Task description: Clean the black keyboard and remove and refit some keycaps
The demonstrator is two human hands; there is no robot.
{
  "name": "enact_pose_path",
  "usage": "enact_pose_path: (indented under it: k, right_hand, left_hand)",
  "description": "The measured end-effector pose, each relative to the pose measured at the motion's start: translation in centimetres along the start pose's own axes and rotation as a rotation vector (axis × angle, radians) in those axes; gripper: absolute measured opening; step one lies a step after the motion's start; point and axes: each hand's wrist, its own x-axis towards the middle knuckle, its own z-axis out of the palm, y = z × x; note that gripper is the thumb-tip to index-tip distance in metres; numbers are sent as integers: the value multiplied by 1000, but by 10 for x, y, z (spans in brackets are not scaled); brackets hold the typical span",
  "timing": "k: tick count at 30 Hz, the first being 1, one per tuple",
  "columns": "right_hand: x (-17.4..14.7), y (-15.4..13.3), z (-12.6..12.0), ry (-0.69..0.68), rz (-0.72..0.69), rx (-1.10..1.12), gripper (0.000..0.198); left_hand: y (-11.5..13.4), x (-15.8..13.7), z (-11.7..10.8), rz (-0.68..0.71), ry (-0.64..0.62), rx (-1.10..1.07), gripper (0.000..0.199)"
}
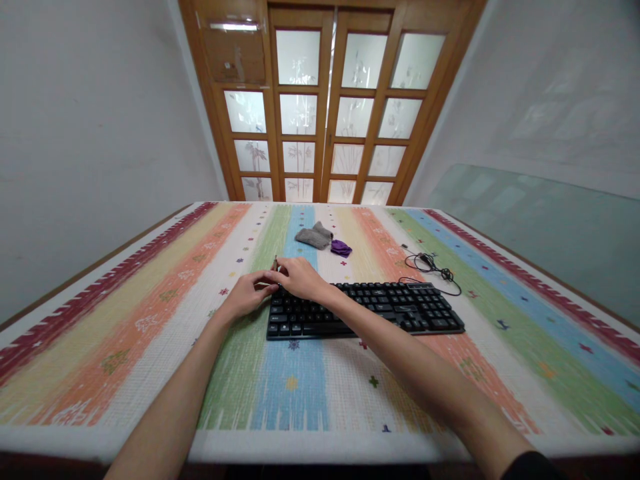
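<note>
A black keyboard (380, 310) lies on the striped cloth in front of me. My left hand (249, 293) is at its upper left corner, with bent fingers and the thumb against the edge. My right hand (299, 277) reaches across the keyboard to that same corner, its fingers pinched round a small, thin, brownish stick-like piece (275, 262) that points up. The lower end of this piece is hidden by the fingers. Both hands' fingertips meet or nearly touch there, and they cover the keyboard's upper left keys.
Beyond the keyboard lie a folded grey cloth (314, 236) and a small bunched purple cloth (341, 249). The keyboard's black cable (434, 265) is coiled at the right. A colourful striped tablecloth (150, 320) covers the table. Wooden glazed doors (325, 100) stand behind it.
</note>
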Motion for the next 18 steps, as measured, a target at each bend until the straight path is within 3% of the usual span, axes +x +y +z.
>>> enact_pose_path:
  k: [6,18]
  right_hand:
    - [9,1,5,-8,-28,-26,26]
    - [21,14,1,-91,139,92,26]
  left_hand:
    - [-1,0,0,9,1,5,44]
    - [0,-1,2,13,4,68,33]
